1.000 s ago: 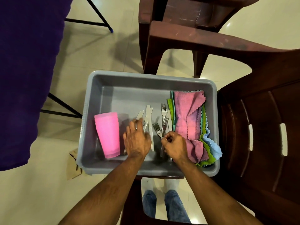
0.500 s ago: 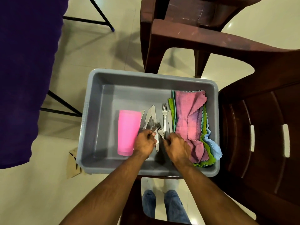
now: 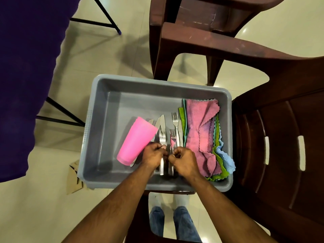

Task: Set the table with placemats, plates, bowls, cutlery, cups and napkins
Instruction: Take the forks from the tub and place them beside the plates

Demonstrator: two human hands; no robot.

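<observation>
A: Nearest to me, what's hidden?

B: My knees and feet at the bottom edge are cut off by the tub [image 3: 98, 120] and forearms. Cutlery handles run under both hands, so I can't see their ends fully.

A: Hands?

B: Left hand [image 3: 153, 156] knuckles up, fingers curled, pinching the handle of a fork [image 3: 162, 137]. Right hand [image 3: 183, 159] a fist, fingers clamped round the handles of two stacked forks [image 3: 172, 137]. Hands nearly touching, both low in the near middle of the tub.

A: Count it.

B: I make four forks: one left, two right, one loose fork [image 3: 174, 118] further back. Knives [image 3: 162, 122], three blades visible left of the forks plus one beside the loose fork; the exact total is hard to call. One pink cup [image 3: 135, 141] lying tilted on its side, just left of my left hand, over some knife blades. Napkins [image 3: 201, 130] piled along the right wall, pink on top, green and blue edges under; count unclear.

A: Beyond?

B: Two brown chairs [image 3: 219, 41], one cut off right. Purple cloth [image 3: 26, 67] far left.
</observation>
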